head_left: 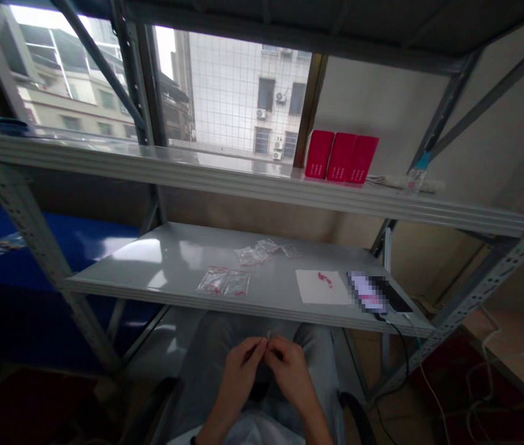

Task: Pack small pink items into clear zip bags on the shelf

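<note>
Over my lap, below the shelf's front edge, my left hand (245, 363) and my right hand (287, 361) meet at the fingertips. Both are closed in a pinch. A tiny pale tip shows between them; the rest is hidden by my fingers, so its kind cannot be made out. On the grey shelf (173, 272) in front lie two clear zip bags (223, 283) with small red pieces in them. To the right, a white sheet of paper (306, 287) carries several small red pieces (324, 279).
More clear bags (262, 250) lie farther back. Beside the paper is a phone (366, 293) with a cable (403, 346) hanging over the edge. Red boxes (343, 157) stand on the upper shelf (197, 173). Metal posts (49, 235) frame both sides.
</note>
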Available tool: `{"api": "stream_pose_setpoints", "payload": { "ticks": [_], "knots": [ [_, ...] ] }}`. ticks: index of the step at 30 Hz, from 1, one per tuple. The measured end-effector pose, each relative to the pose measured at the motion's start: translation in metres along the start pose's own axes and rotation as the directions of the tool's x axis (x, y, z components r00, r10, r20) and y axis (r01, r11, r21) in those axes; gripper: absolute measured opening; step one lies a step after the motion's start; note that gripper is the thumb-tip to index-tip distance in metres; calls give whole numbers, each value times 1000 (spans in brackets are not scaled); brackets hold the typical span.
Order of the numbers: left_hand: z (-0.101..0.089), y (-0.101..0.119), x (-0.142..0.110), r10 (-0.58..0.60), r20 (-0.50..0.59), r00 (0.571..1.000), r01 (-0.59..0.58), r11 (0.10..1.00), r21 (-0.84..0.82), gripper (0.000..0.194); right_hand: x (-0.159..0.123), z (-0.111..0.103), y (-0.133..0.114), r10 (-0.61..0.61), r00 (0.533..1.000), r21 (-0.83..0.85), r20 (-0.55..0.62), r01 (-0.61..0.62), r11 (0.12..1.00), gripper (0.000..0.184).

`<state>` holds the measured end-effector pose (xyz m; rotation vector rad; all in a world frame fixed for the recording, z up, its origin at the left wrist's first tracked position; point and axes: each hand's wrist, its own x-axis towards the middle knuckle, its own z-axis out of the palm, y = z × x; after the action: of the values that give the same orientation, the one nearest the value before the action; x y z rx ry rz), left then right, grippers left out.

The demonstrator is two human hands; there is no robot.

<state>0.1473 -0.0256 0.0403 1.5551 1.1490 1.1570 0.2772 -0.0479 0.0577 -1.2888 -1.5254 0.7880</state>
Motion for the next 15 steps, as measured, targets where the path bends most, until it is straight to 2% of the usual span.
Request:
{"api": "stream_pose_setpoints", "payload": {
  "ticks": [2,5,7,10,15],
  "knots": [
    [1,2,1,42,7,999,-42,997,65,34,0,1,3,41,999,48,-14,-41,998,24],
    [5,3,1,161,8,987,-158,956,247,37,-1,6,12,114,991,59,-69,-110,992,24],
    [9,0,0,235,6,972,-221,904,366,36,-2,9,17,139,984,-21,-113,-142,990,25],
    [14,-10,1,269,14,963,-241,838,489,33,-4,11,22,147,977,-209,-153,-177,962,27],
    [16,-22,3,263,55,963,-250,804,539,30,-5,11,23,142,978,-453,-154,-198,869,31]
  ]
}}
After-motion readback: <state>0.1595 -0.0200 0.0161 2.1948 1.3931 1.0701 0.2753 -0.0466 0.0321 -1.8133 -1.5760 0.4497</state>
